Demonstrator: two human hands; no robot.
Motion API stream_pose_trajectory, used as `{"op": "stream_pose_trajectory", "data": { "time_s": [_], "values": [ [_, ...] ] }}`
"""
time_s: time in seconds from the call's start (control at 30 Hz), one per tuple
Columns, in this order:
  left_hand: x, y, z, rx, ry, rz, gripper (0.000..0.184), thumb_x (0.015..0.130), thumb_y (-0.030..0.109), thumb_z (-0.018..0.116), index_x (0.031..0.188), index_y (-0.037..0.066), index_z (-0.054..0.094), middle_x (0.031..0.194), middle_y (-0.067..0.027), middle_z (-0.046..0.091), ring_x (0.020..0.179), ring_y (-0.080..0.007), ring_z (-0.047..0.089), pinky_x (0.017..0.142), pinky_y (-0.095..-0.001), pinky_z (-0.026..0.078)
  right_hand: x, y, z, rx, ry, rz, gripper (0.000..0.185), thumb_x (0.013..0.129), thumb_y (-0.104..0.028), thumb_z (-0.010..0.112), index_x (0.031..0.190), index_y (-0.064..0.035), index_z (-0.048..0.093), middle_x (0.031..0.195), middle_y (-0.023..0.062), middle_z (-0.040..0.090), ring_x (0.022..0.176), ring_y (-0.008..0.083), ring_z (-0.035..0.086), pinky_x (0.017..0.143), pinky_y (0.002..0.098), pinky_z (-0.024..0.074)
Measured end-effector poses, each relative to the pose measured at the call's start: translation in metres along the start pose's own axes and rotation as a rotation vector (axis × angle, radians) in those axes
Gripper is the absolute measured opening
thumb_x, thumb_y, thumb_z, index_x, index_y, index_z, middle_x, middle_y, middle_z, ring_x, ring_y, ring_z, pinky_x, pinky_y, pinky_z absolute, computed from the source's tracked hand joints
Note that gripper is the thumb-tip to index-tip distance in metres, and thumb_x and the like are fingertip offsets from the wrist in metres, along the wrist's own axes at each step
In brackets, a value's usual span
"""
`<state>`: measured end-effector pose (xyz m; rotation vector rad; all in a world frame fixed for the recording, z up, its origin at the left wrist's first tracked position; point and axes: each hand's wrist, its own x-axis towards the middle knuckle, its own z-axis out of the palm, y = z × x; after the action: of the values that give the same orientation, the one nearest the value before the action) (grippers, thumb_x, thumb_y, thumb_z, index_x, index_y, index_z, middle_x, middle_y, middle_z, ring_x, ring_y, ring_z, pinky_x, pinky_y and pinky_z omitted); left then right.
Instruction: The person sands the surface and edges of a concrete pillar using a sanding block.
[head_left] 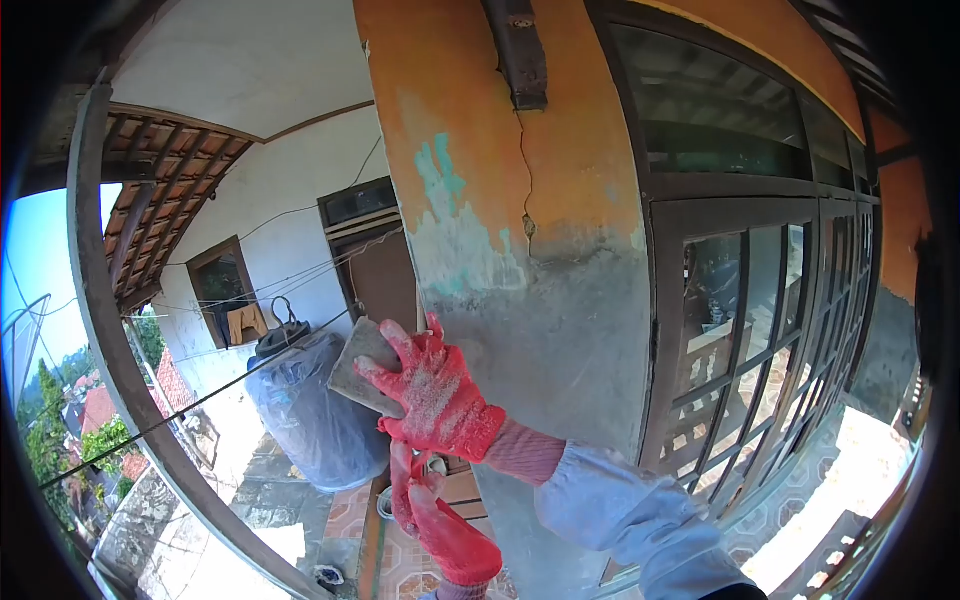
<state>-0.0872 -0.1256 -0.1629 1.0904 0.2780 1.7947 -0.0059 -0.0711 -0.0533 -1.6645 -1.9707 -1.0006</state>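
red gloves (447, 400), grey slab (362, 362)

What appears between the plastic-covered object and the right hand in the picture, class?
In the head view, a grey slab appears between the plastic-covered object and right hand.

The floor (397, 562) was tiled, its lower middle patterned with reddish-brown octagons on a paler ground. To the left it ran into grey paving (265, 480), broken up by sunlight and shadow. A small dark-and-white object (328, 575) lay near the bottom edge, too small to identify. Toward the right, below the windows, shaded octagon-patterned tiles (765, 520) bordered a glaring sunlit patch (815, 490) of the same floor.
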Motion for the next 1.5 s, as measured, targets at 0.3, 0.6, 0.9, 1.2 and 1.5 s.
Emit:
{"op": "stream_pose_trajectory", "data": {
  "time_s": [0.3, 0.6, 0.9, 1.2, 1.5],
  "values": [
    [0.025, -0.009, 0.062, -0.064, 0.007, -0.164, 0.048, 0.105, 0.037, 0.046, 0.139, 0.003, 0.044, 0.133, -0.0074, 0.051, 0.122, -0.0169, 0.05, 0.105, -0.0333, 0.04, -0.077, 0.025, -0.017, 0.582, 0.237, 0.577, 0.085, 0.077, -0.053, 0.07, 0.146, -0.0103, 0.045, 0.151, 0.0234, 0.036, 0.133, 0.0469, 0.042, 0.113, 0.0516, 0.0329],
    [0.038, -0.02, 0.108, 0.118, 0.054, -0.108, 0.043, 0.098, 0.039, 0.051, 0.108, 0.0, 0.062, 0.105, -0.0055, 0.06, 0.095, -0.0154, 0.059, 0.083, -0.0322, 0.047, -0.128, 0.073, -0.011, 1.476, 0.319, 0.898, 0.089, 0.076, -0.033, 0.079, 0.148, -0.0009, 0.039, 0.148, 0.0238, 0.04, 0.133, 0.0317, 0.048, 0.108, 0.0362, 0.0417],
    [0.048, -0.017, 0.107, 0.182, 0.048, -0.196, 0.04, 0.099, 0.038, 0.049, 0.107, 0.002, 0.064, 0.107, -0.0045, 0.058, 0.102, -0.0155, 0.056, 0.089, -0.0326, 0.045, -0.131, 0.079, -0.008, 0.795, 0.24, 0.571, 0.117, 0.065, -0.034, 0.087, 0.155, -0.0009, 0.02, 0.151, 0.025, 0.036, 0.135, 0.0383, 0.044, 0.107, 0.0404, 0.0433],
    [0.065, -0.005, 0.102, 0.024, -0.306, 0.09, 0.034, 0.101, 0.014, 0.05, 0.13, -0.001, 0.057, 0.132, -0.0095, 0.057, 0.131, -0.0202, 0.047, 0.112, -0.0343, 0.032, -0.122, 0.077, -0.012, 0.849, 0.316, 0.637, 0.108, 0.062, -0.029, 0.09, 0.151, -0.0044, 0.035, 0.146, 0.0194, 0.044, 0.13, 0.032, 0.05, 0.102, 0.0368, 0.047],
    [0.075, -0.01, 0.1, -0.157, -0.408, 0.025, 0.034, 0.093, 0.004, 0.049, 0.124, -0.003, 0.063, 0.143, -0.0157, 0.052, 0.144, -0.0236, 0.033, 0.117, -0.0366, 0.025, -0.112, 0.075, -0.015, 0.856, 0.379, 0.549, 0.091, 0.074, -0.025, 0.082, 0.15, -0.0038, 0.037, 0.149, 0.0197, 0.043, 0.134, 0.0327, 0.047, 0.108, 0.0372, 0.0414]
  ]
}}
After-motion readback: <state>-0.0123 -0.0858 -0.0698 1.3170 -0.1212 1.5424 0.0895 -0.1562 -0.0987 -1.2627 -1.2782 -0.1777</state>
